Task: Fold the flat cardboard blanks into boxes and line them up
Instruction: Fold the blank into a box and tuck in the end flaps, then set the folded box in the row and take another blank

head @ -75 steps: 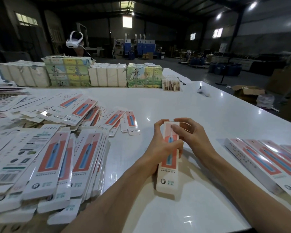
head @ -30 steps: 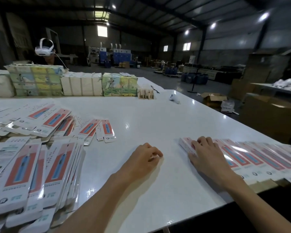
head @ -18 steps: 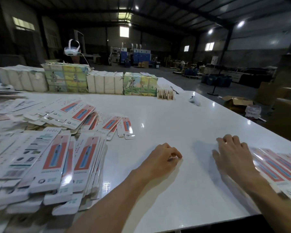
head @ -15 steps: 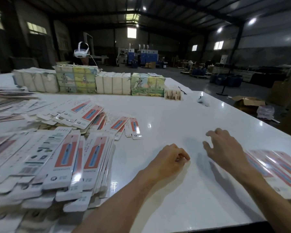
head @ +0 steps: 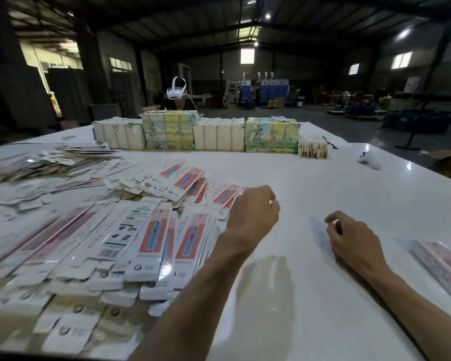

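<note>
Left hand (head: 253, 212) has gone forward and leftward off the bare table (head: 336, 183) to the near edge of the scattered blanks; right hand (head: 354, 238) has come away from the folded boxes and sits nearer the middle.

Well left of both hands: loose heap of flat blanks (head: 50, 162), blurred, print unreadable.

Just left of the left forearm: fanned stack of flat blanks (head: 154, 235), white with red-and-blue panels, long edges overlapping, one barcode side up.

Ahead of that stack, at the left hand's fingertips: scattered blanks (head: 182, 181), lying flat at mixed angles.

Left hand: arm stretched forward, back of hand up, knuckles bent, fingers curled down over the nearest scattered blank. Fingertips hidden behind the hand; cannot tell whether it pinches a blank or only touches it.

Right hand: forearm low over the table, wrist slightly turned in, fingers loosely curled, thumb and forefinger apart. Nothing in it.

Right of the right hand, near the table edge: folded boxes (head: 443, 264), lying side by side, partly cut off by the frame.

Far beyond both hands: row of wrapped bundles (head: 219, 134) across the table, with a person in a white headset (head: 176, 92) behind them.
</note>
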`<state>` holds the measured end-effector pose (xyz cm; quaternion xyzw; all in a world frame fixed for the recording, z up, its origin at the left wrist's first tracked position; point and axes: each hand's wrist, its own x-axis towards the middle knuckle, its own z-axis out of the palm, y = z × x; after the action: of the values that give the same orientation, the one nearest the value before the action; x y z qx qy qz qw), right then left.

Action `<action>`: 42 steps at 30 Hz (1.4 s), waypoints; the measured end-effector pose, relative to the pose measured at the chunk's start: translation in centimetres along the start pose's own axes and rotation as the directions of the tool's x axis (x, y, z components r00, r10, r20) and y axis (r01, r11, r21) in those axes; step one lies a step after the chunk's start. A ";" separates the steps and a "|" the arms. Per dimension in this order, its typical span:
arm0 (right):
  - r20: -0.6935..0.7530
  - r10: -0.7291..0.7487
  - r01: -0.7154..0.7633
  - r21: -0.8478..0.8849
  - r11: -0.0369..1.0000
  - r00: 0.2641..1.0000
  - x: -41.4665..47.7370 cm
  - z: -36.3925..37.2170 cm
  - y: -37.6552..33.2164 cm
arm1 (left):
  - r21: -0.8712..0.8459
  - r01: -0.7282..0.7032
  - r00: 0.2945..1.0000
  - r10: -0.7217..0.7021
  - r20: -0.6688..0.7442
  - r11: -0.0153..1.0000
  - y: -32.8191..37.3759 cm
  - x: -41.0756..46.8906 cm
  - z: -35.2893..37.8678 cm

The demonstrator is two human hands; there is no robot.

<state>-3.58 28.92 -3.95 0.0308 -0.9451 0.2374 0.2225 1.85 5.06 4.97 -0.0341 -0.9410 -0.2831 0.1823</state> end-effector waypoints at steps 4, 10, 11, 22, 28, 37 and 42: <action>0.009 0.005 -0.005 0.044 0.999 1.000 0.1 0.1 0.0 | 0.301 0.244 0.965 -0.263 0.023 0.922 -4.2 -0.1 -6.6; 0.038 -0.004 -0.001 0.113 0.994 0.999 0.4 0.2 0.2 | 0.539 0.448 0.872 -0.482 -0.087 0.713 -9.7 -2.7 -11.0; 0.043 -0.005 -0.001 0.119 0.993 0.999 0.4 0.1 0.2 | 0.542 0.480 0.852 -0.514 -0.101 0.690 -10.4 -3.0 -11.4; 0.103 -0.033 0.015 0.176 0.984 0.994 -0.1 -0.4 -0.3 | 0.522 0.594 0.747 -0.660 -0.076 0.612 -13.9 -3.9 -13.4; 0.113 -0.059 0.035 0.202 0.979 0.992 -0.1 -0.4 -0.1 | 0.535 0.537 0.791 -0.610 -0.050 0.652 -15.0 -4.0 -14.7; 0.130 -0.091 0.062 0.209 0.976 0.987 0.0 -0.4 -0.2 | 0.593 0.472 0.882 -0.353 -0.313 0.652 -13.7 -4.6 -13.9; 0.135 -0.081 0.051 0.207 0.977 0.988 0.1 -0.4 -0.3 | 0.398 0.334 0.902 -0.168 -0.397 0.854 -10.5 -4.4 -16.1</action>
<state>-3.42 28.83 -3.47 0.1017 -0.9279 0.3223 0.1577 9.40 -12.32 10.41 0.1852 -0.9295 -0.0769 0.3094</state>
